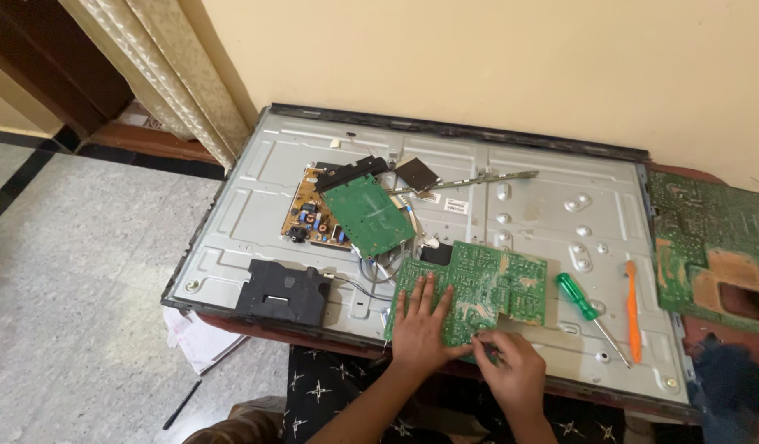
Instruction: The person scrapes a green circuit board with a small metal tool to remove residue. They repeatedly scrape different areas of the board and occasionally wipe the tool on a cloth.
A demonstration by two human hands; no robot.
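A green circuit board [486, 284] lies solder side up on the metal back of a flat-screen panel [527, 205]. My left hand [420, 325] rests flat on the board's near left part, fingers spread. At the board's near edge my right hand [511, 370] pinches a small dark tool [488, 352]; I cannot make out what kind it is.
A green-handled screwdriver [587, 306] and an orange pry tool [633, 312] lie to the right. Another green board [367, 214] covers a yellow board [309, 215]. A black speaker box [285, 289] sits near left, a large green board [708, 238] far right, papers [197, 339] on the floor.
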